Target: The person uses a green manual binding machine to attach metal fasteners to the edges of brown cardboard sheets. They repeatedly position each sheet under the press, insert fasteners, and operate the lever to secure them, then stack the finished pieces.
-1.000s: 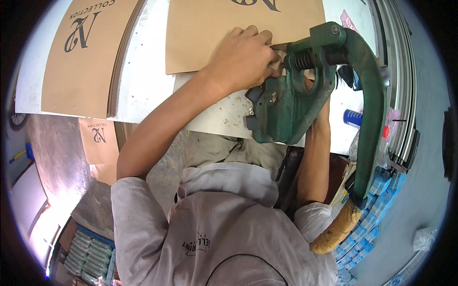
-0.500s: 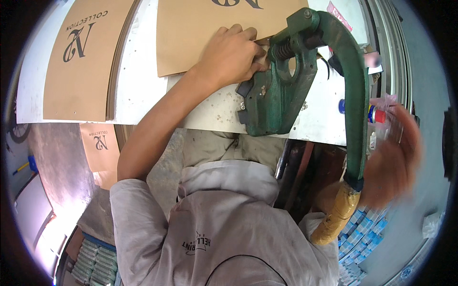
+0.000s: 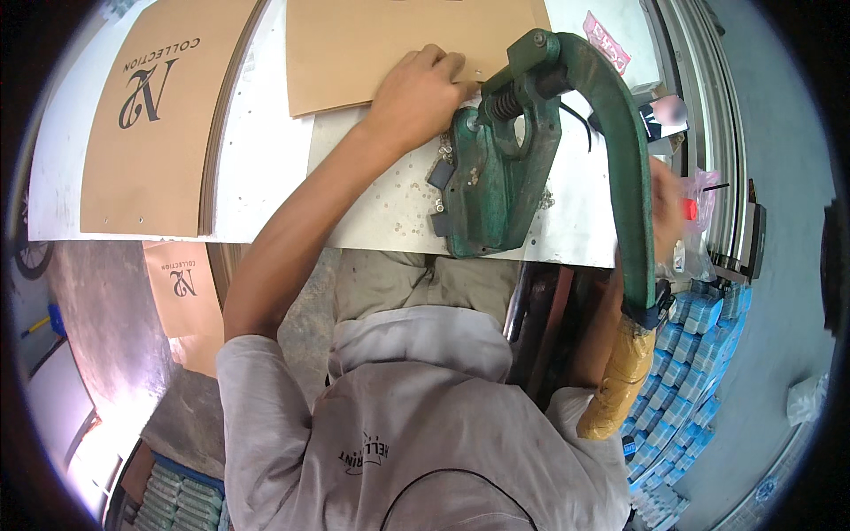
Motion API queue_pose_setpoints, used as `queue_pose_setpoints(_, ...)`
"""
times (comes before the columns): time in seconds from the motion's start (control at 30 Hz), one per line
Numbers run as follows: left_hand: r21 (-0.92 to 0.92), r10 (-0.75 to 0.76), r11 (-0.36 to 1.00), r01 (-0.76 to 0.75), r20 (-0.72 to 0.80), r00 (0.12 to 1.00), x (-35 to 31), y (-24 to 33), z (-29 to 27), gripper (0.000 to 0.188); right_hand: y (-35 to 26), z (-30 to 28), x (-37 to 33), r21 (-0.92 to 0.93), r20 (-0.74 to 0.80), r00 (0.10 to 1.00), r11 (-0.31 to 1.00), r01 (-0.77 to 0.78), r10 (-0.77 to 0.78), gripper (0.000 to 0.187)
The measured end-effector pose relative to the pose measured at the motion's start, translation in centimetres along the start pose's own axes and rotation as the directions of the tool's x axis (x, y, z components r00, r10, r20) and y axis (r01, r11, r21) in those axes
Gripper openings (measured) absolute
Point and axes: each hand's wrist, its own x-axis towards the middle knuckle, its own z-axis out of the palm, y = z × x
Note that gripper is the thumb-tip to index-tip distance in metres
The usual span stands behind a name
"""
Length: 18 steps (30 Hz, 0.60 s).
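Observation:
My left hand [image 3: 421, 97] grips the lower edge of a large brown paper bag [image 3: 354, 53] with curled fingers, just beyond the head of a green metal hand press [image 3: 500, 199]. A small metal eyelet [image 3: 479, 73] shows on the bag near my fingertips. From the press, a long curved green lever [image 3: 624, 168] runs toward me and ends in a yellow-wrapped grip [image 3: 620, 380]. Behind that lever is my right hand [image 3: 668, 212], blurred and partly covered, beside a red-capped container [image 3: 690, 209]. Its fingers cannot be made out.
A stack of printed brown bags [image 3: 168, 168] lies on the white table at left. Tiny metal rings [image 3: 407, 217] are scattered around the press. At the far right lie a pink packet [image 3: 607, 42] and a clear plastic bag [image 3: 699, 261]. Blue packs [image 3: 682, 363] are stacked below.
My left hand has drawn the bag's edge away from the press jaw. My right hand has swung inward from the far right to behind the lever.

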Motion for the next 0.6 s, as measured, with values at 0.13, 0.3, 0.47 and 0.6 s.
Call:
queue_pose_setpoints(0.13, 0.070, 0.089, 0.994, -0.085, -0.052, 0.995, -1.2, 0.5, 1.1, 0.032, 16.7, 1.7, -0.9, -0.327, 0.273, 0.915, 0.923, -0.202, 0.297, 0.020)
queue_pose_setpoints(0.3, 0.140, -0.095, 0.986, 0.095, -0.006, 0.995, -6.9, -1.6, -3.2, 0.041, 12.4, 5.0, -1.1, -0.322, 0.256, 0.949, 0.942, -0.095, 0.183, 0.017)
queue_pose_setpoints(0.47, 0.211, -0.072, 0.976, 0.060, 0.046, 0.996, -6.3, -2.9, -3.5, 0.050, 12.1, 4.7, -0.4, -0.145, 0.261, 0.945, 0.976, -0.163, 0.197, 0.014)
queue_pose_setpoints(0.6, 0.189, -0.022, 0.982, 0.025, -0.016, 1.000, -4.5, -3.5, -2.7, 0.064, 7.6, 8.5, 0.4, 0.213, 0.401, 0.877, 0.903, -0.372, 0.267, 0.019)
